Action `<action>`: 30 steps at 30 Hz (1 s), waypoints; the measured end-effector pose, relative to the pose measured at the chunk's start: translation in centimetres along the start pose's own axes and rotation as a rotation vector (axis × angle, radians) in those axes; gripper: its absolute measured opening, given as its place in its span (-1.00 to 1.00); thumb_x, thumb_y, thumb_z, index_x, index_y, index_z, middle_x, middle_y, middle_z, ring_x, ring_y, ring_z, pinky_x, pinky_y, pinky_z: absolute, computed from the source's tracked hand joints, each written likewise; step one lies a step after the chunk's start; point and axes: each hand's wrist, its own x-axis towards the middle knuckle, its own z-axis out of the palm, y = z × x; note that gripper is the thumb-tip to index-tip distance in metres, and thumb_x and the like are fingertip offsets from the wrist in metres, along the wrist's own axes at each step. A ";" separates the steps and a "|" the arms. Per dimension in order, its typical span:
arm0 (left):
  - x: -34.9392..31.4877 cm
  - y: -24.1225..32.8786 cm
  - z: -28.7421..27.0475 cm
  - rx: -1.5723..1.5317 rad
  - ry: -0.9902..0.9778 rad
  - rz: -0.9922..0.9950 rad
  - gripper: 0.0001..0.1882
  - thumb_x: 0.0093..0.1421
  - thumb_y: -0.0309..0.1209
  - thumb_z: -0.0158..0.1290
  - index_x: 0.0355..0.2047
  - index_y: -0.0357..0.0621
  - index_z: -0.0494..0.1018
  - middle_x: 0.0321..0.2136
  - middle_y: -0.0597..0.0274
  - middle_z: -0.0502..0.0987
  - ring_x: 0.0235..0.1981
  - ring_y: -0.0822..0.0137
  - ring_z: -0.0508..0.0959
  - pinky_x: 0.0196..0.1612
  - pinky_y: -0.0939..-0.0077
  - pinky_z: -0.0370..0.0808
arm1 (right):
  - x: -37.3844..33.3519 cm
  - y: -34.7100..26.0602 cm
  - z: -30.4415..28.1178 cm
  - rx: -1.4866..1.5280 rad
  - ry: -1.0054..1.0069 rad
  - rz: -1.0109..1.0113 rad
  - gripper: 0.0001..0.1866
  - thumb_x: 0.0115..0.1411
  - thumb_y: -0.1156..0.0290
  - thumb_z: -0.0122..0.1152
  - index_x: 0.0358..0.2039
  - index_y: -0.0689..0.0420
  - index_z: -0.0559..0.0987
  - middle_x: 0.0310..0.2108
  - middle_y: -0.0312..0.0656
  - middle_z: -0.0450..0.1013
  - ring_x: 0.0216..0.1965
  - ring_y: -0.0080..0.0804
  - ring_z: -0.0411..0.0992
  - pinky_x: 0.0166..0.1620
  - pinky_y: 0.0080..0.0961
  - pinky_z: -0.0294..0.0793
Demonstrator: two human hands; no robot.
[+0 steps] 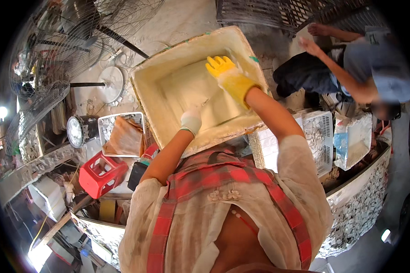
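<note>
The foam box [168,68], a deep white container stained yellowish inside, sits tilted just ahead of the person's chest, its open mouth turned toward the camera, and both hands are down inside it. The right hand [223,68], in a yellow rubber glove, lies against the inner wall near the box's far right corner with its fingers stretched out flat, gripping nothing that can be seen. The left hand [191,119], in a white glove, is lower and nearer, close to the box's front rim; it seems curled around a small pale thing pressed to the bottom, though what it is cannot be told. To the left of the box stands a white mesh basket [105,123] with a brown bag in it, a red plastic crate [100,174] below it and a round dial scale [75,131] beside it. On the right, a white perforated basket [321,136] sits beside the box, and farther off another person [373,73] bends over with both arms reaching out.
</note>
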 end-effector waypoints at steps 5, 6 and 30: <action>0.6 -1.2 0.8 0.076 -0.095 0.085 -0.79 0.25 -0.49 -0.08 -0.18 -0.13 0.53 -0.28 -0.03 0.61 -0.24 0.03 0.66 -0.25 0.18 0.62 | 4.5 -0.4 -1.0 -0.007 -0.577 -0.198 -0.49 -0.05 0.25 0.33 -0.03 0.09 0.59 -0.02 -0.05 0.54 0.04 -0.09 0.48 0.18 -0.15 0.36; 0.4 -0.8 0.5 0.066 -0.096 0.077 -0.80 0.26 -0.50 -0.09 -0.19 -0.13 0.52 -0.29 -0.03 0.61 -0.25 0.04 0.66 -0.27 0.19 0.62 | 4.5 0.0 -0.6 0.024 -0.500 -0.236 -0.54 -0.05 0.24 0.33 -0.09 0.08 0.62 -0.09 -0.06 0.56 -0.01 -0.09 0.51 0.11 -0.16 0.42; -9.4 -7.8 -13.0 -1.202 0.732 -0.321 -0.61 0.28 -0.53 -0.03 0.11 -0.33 0.39 -0.11 0.16 0.55 -0.24 0.49 0.56 -0.35 0.68 0.47 | -3.3 -0.3 -7.6 0.684 0.265 0.232 -0.77 0.19 0.31 0.11 -0.22 0.02 0.68 -0.30 -0.14 0.61 -0.21 -0.15 0.56 -0.08 -0.26 0.50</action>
